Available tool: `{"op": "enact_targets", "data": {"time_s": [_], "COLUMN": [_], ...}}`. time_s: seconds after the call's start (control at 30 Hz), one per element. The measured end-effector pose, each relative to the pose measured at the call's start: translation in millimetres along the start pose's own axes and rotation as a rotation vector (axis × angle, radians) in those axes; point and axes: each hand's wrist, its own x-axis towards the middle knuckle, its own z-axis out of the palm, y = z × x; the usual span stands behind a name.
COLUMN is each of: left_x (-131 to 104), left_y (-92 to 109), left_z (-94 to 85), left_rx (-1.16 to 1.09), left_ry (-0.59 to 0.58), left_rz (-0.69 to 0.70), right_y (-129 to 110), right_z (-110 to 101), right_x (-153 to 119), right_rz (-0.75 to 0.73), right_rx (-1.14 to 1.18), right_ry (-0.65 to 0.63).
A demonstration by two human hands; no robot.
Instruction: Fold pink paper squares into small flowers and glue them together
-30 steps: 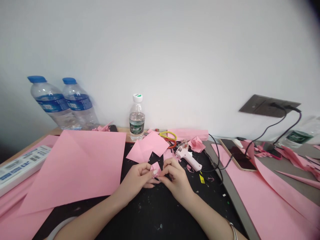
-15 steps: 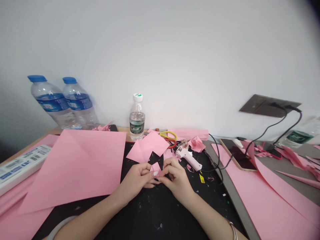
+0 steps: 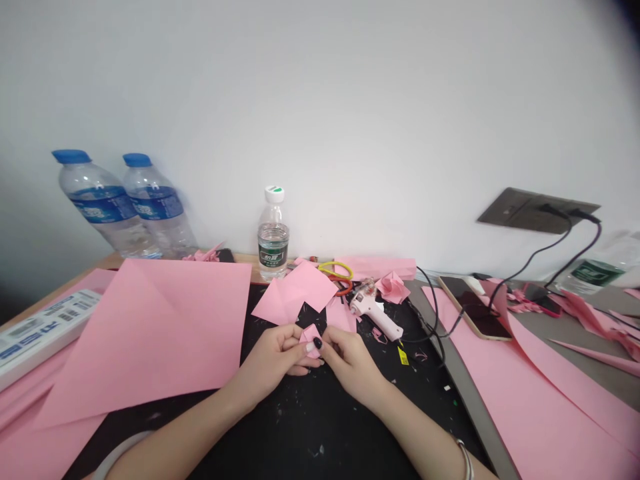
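Note:
Between my two hands is a small folded piece of pink paper (image 3: 311, 333), held above the black mat (image 3: 300, 427). My left hand (image 3: 275, 353) pinches it from the left, thumb on top and fingers underneath. My right hand (image 3: 353, 363) grips its right side, the dark-nailed thumb pressed on the face beside the left thumb. Part of the paper is hidden by the thumbs and fingers. Just beyond the hands lie cut pink sheets (image 3: 295, 290). A pale pink glue gun (image 3: 375, 317) rests to the right, near a folded pink paper flower (image 3: 393, 287).
Large pink sheets (image 3: 165, 333) cover the left, with a white box (image 3: 45, 333) on them. Scissors with yellow and red handles (image 3: 336, 270) lie behind. A small water bottle (image 3: 273, 237) and two larger bottles (image 3: 100, 200) stand by the wall. A phone (image 3: 475, 310) and cables lie right.
My right thumb has moved up and left onto the face of the folded paper, and my right fingers have closed in behind it. My left hand has stayed nearly still.

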Motion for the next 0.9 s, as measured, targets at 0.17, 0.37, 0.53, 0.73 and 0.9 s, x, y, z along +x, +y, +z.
{"op": "enact_targets", "data": {"time_s": [0.17, 0.37, 0.53, 0.73, 0.9], "left_x": [-0.8, 1.4, 3.7, 3.8, 2.8], "left_y": [-0.5, -3.2, -5.6, -6.9, -6.2], "left_z": [-1.5, -3.0, -3.2, -4.0, -3.1], "left_rx": [-0.013, -0.051, 0.011, 0.041, 0.024], "left_ry": [-0.001, -0.060, -0.070, -0.051, -0.052], "left_rz": [-0.007, 0.006, 0.031, 0.089, 0.079], "right_y": [-1.9, -1.6, 0.0, -0.1, 1.0], "right_z": [0.3, -0.2, -2.2, -2.0, 0.9], "right_x": [-0.3, -0.3, 0.9, 1.1, -1.0], "right_rz": [-0.040, -0.061, -0.087, -0.074, -0.071], "right_rx": [-0.009, 0.012, -0.049, -0.027, -0.028], "right_ry": [-0.039, -0.054, -0.001, 0.017, 0.040]}}
